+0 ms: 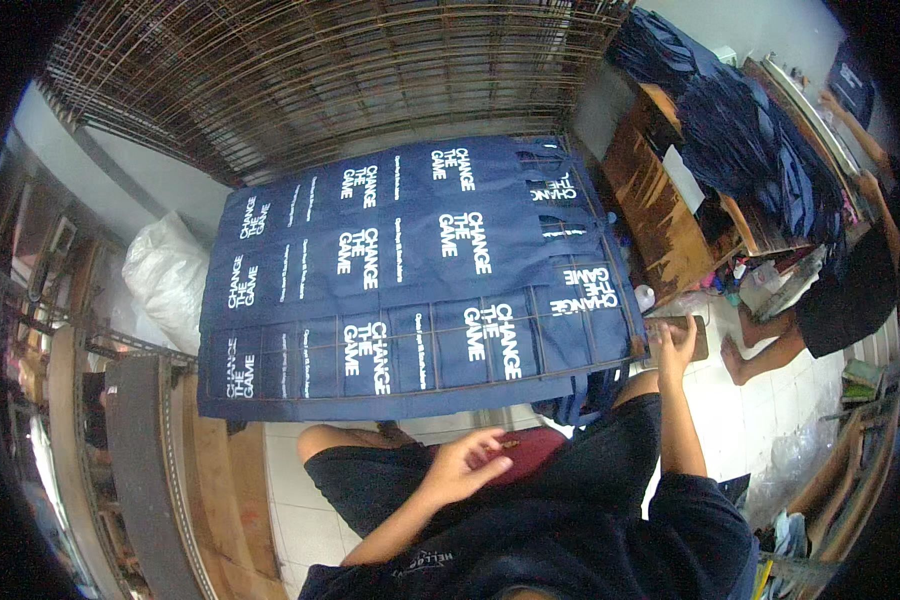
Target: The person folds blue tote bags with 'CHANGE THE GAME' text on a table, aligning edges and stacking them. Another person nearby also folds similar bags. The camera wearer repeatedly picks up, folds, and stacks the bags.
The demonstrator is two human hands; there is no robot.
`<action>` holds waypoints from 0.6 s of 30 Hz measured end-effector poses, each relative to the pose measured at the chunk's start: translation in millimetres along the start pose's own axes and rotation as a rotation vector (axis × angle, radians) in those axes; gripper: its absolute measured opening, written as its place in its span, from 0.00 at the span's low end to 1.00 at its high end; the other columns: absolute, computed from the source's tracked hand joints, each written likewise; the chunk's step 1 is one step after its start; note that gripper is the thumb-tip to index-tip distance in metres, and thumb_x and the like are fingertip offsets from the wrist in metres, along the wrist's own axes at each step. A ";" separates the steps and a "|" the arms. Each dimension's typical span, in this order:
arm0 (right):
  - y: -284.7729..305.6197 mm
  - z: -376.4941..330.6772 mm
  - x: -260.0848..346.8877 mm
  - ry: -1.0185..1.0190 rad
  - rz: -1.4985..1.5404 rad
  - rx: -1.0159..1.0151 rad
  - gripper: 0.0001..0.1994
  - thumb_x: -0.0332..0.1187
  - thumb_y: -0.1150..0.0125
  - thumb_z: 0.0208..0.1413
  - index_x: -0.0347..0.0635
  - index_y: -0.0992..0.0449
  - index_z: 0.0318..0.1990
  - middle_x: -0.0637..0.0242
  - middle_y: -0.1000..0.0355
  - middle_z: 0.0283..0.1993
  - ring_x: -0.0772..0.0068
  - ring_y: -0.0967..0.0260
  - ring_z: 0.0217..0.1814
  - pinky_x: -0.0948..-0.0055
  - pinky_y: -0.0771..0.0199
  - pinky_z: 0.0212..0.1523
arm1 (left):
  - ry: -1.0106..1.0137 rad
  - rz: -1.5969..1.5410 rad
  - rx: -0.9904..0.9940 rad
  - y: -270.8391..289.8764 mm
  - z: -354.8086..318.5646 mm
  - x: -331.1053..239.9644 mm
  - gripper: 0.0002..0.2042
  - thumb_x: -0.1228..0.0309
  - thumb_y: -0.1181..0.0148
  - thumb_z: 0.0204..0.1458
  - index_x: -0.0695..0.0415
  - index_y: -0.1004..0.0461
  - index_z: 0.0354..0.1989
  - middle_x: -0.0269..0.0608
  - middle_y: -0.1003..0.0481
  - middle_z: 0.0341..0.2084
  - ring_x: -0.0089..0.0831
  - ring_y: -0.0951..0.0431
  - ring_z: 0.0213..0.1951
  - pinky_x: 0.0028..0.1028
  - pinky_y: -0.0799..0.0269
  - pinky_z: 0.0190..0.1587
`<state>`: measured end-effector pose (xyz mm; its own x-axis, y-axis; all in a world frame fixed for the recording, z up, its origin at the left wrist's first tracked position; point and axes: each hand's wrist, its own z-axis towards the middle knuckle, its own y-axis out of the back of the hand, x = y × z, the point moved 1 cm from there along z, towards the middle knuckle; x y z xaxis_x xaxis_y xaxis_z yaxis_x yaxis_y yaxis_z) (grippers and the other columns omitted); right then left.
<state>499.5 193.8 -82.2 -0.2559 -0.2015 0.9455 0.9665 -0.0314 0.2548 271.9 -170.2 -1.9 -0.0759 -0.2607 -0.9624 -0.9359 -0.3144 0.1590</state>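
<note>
The printed navy fabric [410,280] lay flat in front of the person and filled the middle of the view, its near edge drooping in a soft line just beyond the knees. A wire frame [610,365] ran across the front and right parts of it. Behind, a bank of tilted wire racks [300,70] closed off the far edge, and on the left a white plastic sack [165,275] stood close to the fabric's side, with wooden boards [155,460] nearer the person. More room showed on the right, where white floor tiles [770,400] stretched between the person and a co-worker's bare legs [770,345]; beyond, a heap of dark blue cloth [750,140] hung over a wooden bench [660,200]. The left hand [470,465] hovered above the lap, over a maroon patch [535,455], its fingers half bent and loosely apart — the fabric lay ahead of it, with a gap between them. The right hand [675,345] was at the near right corner of the frame, beside a flat brown piece [698,342], so the fabric spread away to its left. At that size I could not tell whether its fingers gripped the brown piece, the frame's corner, or merely rested there.
</note>
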 end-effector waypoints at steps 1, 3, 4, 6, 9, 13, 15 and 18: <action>10.9 -8.9 2.1 0.085 -0.122 -0.014 0.31 0.29 0.39 0.48 0.40 0.45 0.60 0.64 0.32 0.39 0.75 0.34 0.37 0.73 0.31 0.40 | 0.009 -0.023 0.081 -14.2 0.0 13.8 0.20 0.66 0.36 0.46 0.55 0.30 0.48 0.30 0.26 0.30 0.16 0.31 0.27 0.20 0.33 0.31; 26.3 -25.5 4.4 0.200 -0.208 -0.017 0.31 0.29 0.38 0.47 0.37 0.43 0.59 0.62 0.31 0.38 0.71 0.34 0.40 0.72 0.33 0.44 | 0.064 -0.026 0.247 -33.9 13.4 57.4 0.17 0.61 0.38 0.48 0.53 0.29 0.44 0.30 0.27 0.27 0.18 0.31 0.26 0.22 0.34 0.29; 34.3 -34.3 3.4 0.258 -0.249 -0.017 0.31 0.29 0.38 0.46 0.36 0.43 0.59 0.61 0.31 0.38 0.69 0.33 0.42 0.71 0.33 0.47 | 0.088 0.197 0.312 -36.8 18.0 79.1 0.17 0.57 0.39 0.48 0.54 0.29 0.42 0.31 0.27 0.27 0.21 0.29 0.26 0.25 0.34 0.30; 47.7 -49.2 -37.5 0.064 -0.475 0.077 0.30 0.29 0.39 0.45 0.34 0.41 0.58 0.58 0.31 0.37 0.66 0.33 0.42 0.69 0.33 0.45 | 0.118 0.646 0.441 -40.4 25.7 113.4 0.20 0.50 0.41 0.47 0.54 0.29 0.37 0.34 0.26 0.27 0.27 0.27 0.27 0.30 0.32 0.30; 38.9 -62.2 -24.5 0.106 -0.687 0.193 0.24 0.33 0.38 0.43 0.36 0.33 0.50 0.56 0.32 0.33 0.54 0.33 0.39 0.62 0.33 0.41 | 0.130 0.352 0.437 -42.2 27.3 123.5 0.22 0.47 0.42 0.46 0.55 0.30 0.32 0.37 0.28 0.21 0.28 0.30 0.24 0.31 0.34 0.28; 31.1 -56.1 -24.7 0.095 -0.684 0.167 0.20 0.34 0.39 0.44 0.39 0.30 0.46 0.58 0.31 0.32 0.54 0.32 0.37 0.62 0.34 0.40 | 0.187 0.326 0.352 -40.3 31.4 114.5 0.20 0.49 0.42 0.48 0.57 0.30 0.32 0.37 0.31 0.18 0.25 0.32 0.22 0.29 0.36 0.25; 27.9 -56.9 -16.6 0.057 -0.670 0.185 0.20 0.34 0.39 0.44 0.40 0.30 0.46 0.58 0.31 0.32 0.55 0.32 0.37 0.62 0.33 0.40 | 0.248 0.228 0.353 -38.5 33.0 119.8 0.20 0.50 0.42 0.49 0.57 0.29 0.32 0.36 0.31 0.18 0.23 0.33 0.22 0.27 0.37 0.24; 25.1 -56.3 -10.5 0.063 -0.700 0.208 0.19 0.34 0.39 0.44 0.40 0.29 0.46 0.58 0.31 0.32 0.55 0.32 0.37 0.63 0.33 0.40 | 0.267 0.172 0.317 -37.7 34.2 124.9 0.20 0.49 0.42 0.49 0.57 0.29 0.32 0.35 0.31 0.18 0.22 0.34 0.21 0.25 0.39 0.23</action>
<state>527.7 139.9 -97.1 -0.8042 -0.2586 0.5351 0.5513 0.0115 0.8342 286.0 -159.7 -135.6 -0.1867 -0.5241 -0.8309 -0.9798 0.0383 0.1961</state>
